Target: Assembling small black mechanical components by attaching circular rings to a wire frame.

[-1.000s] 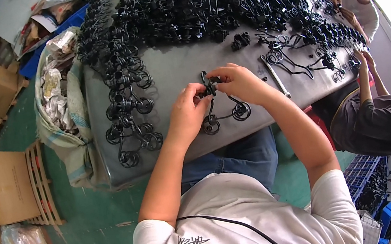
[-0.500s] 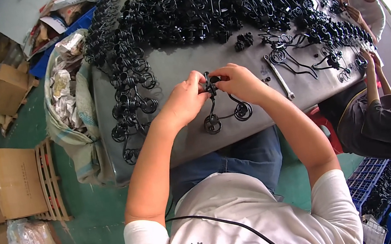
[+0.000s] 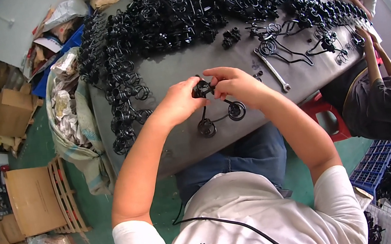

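Between my hands, over the near part of the table (image 3: pixel 179 146), is a black coiled wire part (image 3: pixel 207 127). Two of its spring-like coils hang toward me, and a dark clamp-like block sits at its top. My left hand (image 3: pixel 180 102) grips the block from the left, thumb and fingers closed on it. From the right, my right hand (image 3: pixel 237 85) pinches the same block, with the index finger reaching over it. My fingers hide some of the block. A wrench (image 3: pixel 273 70) lies on the table right of my right hand.
A large heap of black wire parts (image 3: pixel 162 20) covers the table's far side, with a row down the left. A sack (image 3: pixel 65 111) stands left. Two people work at the right, near a red stool (image 3: pixel 328 117). Cardboard boxes (image 3: pixel 34 200) stand on the floor.
My view has shifted a little. The block of the wire part has turned in my fingers, and my right index finger now reaches farther across its top. Both hands still hold it.
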A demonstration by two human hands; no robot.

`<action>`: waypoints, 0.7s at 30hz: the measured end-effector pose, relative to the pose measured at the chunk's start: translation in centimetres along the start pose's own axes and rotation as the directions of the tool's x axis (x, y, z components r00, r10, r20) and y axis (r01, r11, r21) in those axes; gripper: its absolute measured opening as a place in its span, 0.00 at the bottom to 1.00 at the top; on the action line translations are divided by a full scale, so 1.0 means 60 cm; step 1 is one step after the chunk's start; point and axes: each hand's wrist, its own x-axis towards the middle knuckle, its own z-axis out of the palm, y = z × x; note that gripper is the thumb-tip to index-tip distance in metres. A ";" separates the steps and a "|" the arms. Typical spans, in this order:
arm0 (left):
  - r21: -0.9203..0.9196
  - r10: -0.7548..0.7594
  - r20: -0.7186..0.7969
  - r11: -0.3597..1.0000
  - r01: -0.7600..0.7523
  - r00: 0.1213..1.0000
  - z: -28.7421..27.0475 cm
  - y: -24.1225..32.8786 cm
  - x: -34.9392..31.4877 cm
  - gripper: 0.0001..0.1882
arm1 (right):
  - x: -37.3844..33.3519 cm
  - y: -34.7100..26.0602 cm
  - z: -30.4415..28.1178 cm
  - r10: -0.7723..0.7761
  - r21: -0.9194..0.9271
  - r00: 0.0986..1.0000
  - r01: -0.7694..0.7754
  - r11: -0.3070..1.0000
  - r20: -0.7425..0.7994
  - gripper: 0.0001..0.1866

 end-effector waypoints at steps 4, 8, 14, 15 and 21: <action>-0.056 -0.028 0.050 0.998 0.031 0.998 -0.006 0.014 0.000 0.29 | -0.025 0.024 -0.082 -0.112 -0.016 0.966 0.111 0.994 -0.232 0.19; -0.111 0.001 -0.005 0.994 -0.001 1.000 -0.004 0.005 -0.002 0.27 | -0.063 0.046 -0.145 -0.514 -0.758 0.773 0.066 0.649 -0.372 0.11; -0.090 -0.040 0.047 0.995 0.044 0.998 -0.010 0.006 0.001 0.27 | -0.079 0.066 -0.116 -0.318 -0.863 0.873 -0.196 0.465 -0.370 0.19; -0.082 -0.048 0.047 0.995 0.052 0.998 -0.009 0.005 0.002 0.27 | -0.074 0.073 -0.114 -0.310 -0.871 0.866 -0.241 0.428 -0.392 0.19; -0.109 0.006 0.036 0.994 -0.002 0.999 0.001 -0.009 0.008 0.28 | -0.045 0.072 -0.122 -0.331 -0.768 0.892 -0.027 0.640 -0.307 0.14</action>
